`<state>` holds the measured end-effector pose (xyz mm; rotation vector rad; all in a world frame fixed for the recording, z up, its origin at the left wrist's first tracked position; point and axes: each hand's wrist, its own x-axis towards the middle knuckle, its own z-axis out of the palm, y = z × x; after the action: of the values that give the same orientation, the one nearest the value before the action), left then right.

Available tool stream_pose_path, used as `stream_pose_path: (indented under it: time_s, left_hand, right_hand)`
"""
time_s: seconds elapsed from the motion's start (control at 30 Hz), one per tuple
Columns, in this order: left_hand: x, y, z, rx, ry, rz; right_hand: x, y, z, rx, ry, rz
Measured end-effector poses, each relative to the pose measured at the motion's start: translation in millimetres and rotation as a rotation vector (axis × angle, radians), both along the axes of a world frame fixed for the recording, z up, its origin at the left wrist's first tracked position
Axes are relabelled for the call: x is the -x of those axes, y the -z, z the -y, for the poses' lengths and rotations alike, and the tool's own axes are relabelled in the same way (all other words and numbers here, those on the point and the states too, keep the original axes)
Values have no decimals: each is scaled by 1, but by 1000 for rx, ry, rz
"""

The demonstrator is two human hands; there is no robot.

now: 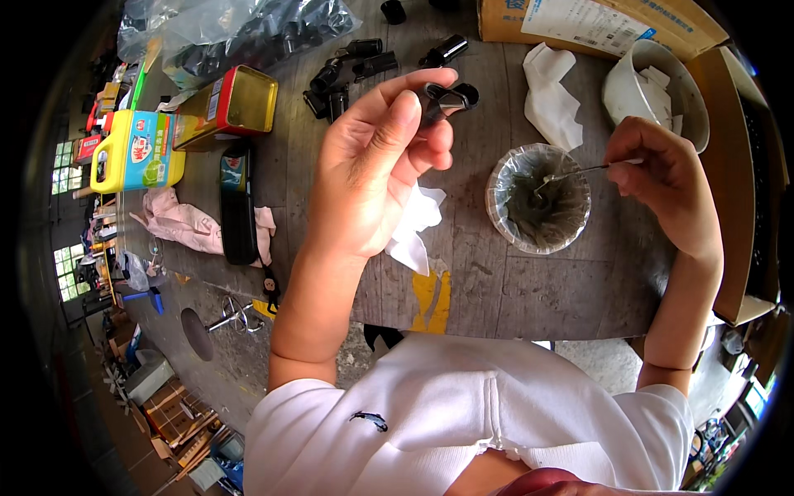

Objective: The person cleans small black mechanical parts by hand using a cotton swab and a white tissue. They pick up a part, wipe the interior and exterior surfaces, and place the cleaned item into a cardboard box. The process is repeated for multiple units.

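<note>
while the left hand [372,169] holds up a short, glossy black tubular piece [450,101], pinched between thumb and fingers, the right hand [662,178] has thumb and fingers closed on the end of a thin silvery metal rod [581,171]. and look at the layout: piece to the left, rod to the right, and a round tub lined with crinkled clear plastic [535,242] sitting between them, a little nearer the body. the right hand is the closer one to it, the rod slanting in over the rim, tip above or in the dark contents; how deep, i can't tell. the piece is up and left of the tub, apart from the rod, its long axis seemingly side to side, a round open end facing right.

room now! tight on the right, with a white rounded container [616,93] just beyond the knuckles and a tall brown cardboard box [732,215] beside the forearm. folded white paper [552,95] lies on the far side. best space: the gap from piece to tub, and the grey wooden worktop [529,298] running down to its near edge.
</note>
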<state>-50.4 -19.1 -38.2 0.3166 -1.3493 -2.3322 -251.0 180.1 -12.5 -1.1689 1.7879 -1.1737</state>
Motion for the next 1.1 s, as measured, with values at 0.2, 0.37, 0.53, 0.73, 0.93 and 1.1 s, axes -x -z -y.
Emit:
stream_pose_path:
  time_s: [0.2, 0.37, 0.53, 0.73, 0.93, 1.1]
  left_hand:
    - [1, -1, -3, -94, -55, -31]
    - [1, 2, 1, 6, -88, -90]
    - [-2, 2, 0, 61, -177, -41]
    - [-4, 0, 1, 47, 57, -120]
    - [2, -4, -17, -206, -70, 58]
    - [5, -6, -29, -389, 30, 15]
  right_hand:
    - [2, -6, -2, -60, 28, 199]
    - [5, -3, -5, -23, 14, 141]
    - [3, -3, -3, 15, -3, 185]
    - [2, 4, -2, 114, 7, 206]
    - [-16, 6, 3, 311, 187, 174]
    - [-32, 13, 9, 481, 175, -48]
